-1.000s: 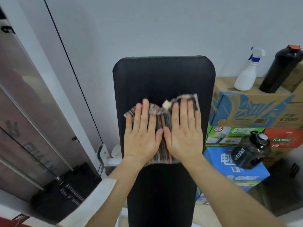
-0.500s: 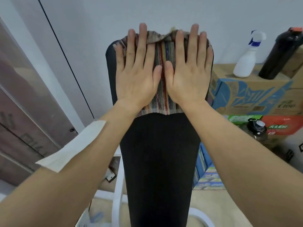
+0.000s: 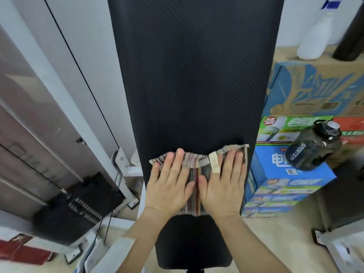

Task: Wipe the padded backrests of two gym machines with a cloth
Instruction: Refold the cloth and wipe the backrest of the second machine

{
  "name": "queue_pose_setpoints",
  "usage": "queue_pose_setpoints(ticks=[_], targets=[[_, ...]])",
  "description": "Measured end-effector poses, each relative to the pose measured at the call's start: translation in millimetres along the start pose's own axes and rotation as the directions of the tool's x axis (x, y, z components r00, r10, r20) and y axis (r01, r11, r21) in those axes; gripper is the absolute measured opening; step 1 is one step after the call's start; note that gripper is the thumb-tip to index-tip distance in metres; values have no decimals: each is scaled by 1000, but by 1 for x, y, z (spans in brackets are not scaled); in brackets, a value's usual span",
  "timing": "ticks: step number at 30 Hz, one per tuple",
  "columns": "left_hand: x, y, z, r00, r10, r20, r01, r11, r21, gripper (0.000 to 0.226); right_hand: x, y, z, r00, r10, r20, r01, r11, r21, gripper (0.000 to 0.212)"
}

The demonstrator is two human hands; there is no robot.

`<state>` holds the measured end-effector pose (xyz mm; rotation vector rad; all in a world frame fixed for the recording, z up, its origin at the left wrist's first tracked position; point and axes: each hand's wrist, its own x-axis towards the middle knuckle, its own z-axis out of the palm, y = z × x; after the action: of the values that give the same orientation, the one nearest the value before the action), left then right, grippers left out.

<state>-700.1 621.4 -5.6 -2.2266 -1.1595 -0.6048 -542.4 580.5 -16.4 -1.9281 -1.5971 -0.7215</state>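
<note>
A tall black padded backrest fills the middle of the head view. A striped multicoloured cloth lies flat against its lower part. My left hand and my right hand press side by side on the cloth with fingers straight, thumbs nearly touching. The cloth's top edge bunches above my fingertips, and a pale tag sticks up from it. Below the hands the black pad continues down to its bottom edge.
A weight-stack machine with a cable and white frame stands at the left. Stacked cardboard boxes sit at the right, with a white spray bottle, a dark bottle and a large dark jug on them.
Both hands slid the cloth up to the top of the backrest, then down to its lower part. The camera now sits closer to the pad.
</note>
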Motion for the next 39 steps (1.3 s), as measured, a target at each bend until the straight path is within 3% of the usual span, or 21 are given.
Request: queue_pose_setpoints(ticks=[4, 10, 14, 21, 27, 34, 39], targets=[[41, -17, -30, 998, -34, -45, 32, 998, -46, 76, 55, -1, -34, 998, -41, -43, 43, 998, 41, 78], [203, -77, -123, 960, -188, -207, 171, 980, -97, 67, 232, -24, -117, 979, -20, -203, 23, 1000, 15, 68], [214, -80, -129, 943, -219, -249, 198, 974, -109, 65, 240, -29, -120, 975, -16, -223, 18, 1000, 4, 66], [101, -35, -59, 961, -171, -217, 144, 981, -132, 68, 130, -30, -65, 985, -12, -173, 19, 999, 37, 68], [-62, 19, 39, 994, -52, -94, 48, 998, -46, 78, -56, -7, 36, 982, -112, -154, 119, 992, 40, 71], [-216, 85, 124, 995, 66, -70, -69, 997, -36, 76, -236, 11, 123, 969, -193, -152, 198, 980, 24, 69], [-265, 103, 143, 991, 131, -15, -132, 990, -41, 73, -289, 25, 134, 963, -265, -55, 266, 964, -4, 72]])
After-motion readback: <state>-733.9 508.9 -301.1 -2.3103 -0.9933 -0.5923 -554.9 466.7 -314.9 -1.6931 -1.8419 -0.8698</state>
